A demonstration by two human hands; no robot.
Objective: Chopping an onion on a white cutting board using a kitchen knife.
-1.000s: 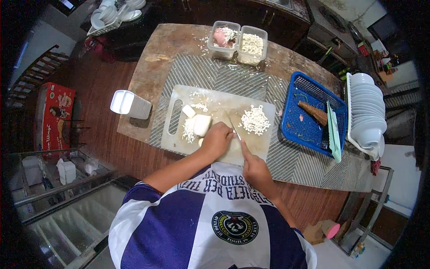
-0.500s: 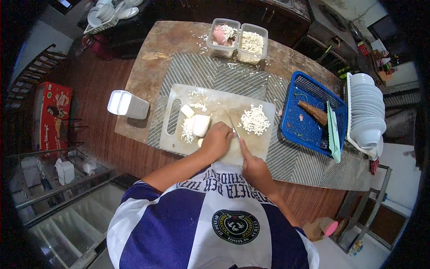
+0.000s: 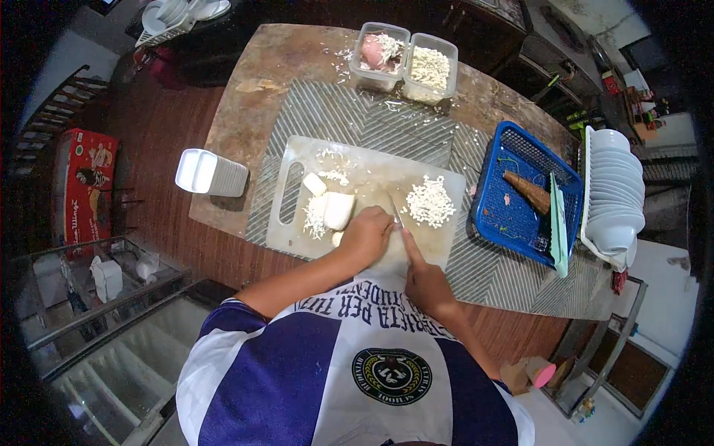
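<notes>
Progress: partial. A pile of diced white pieces [image 3: 430, 202] lies on the right side of the cutting board [image 3: 428, 249], and similar pieces fill the right-hand clear plastic container [image 3: 424, 94] at the table's far edge. A large white block [image 3: 339, 211] and a smaller white chunk [image 3: 314, 184] on the board's left side are uncut and, by judgement, left to do.

Grip: the right hand [image 3: 429, 288] is closed around the handle of the knife [image 3: 396, 206], index finger extended along it; the blade points away from the body, between left fingertips and pile. The left hand [image 3: 368, 238] is curled beside the blade (whether it pins a piece cannot be told). The large block sits just left of its knuckles.
</notes>
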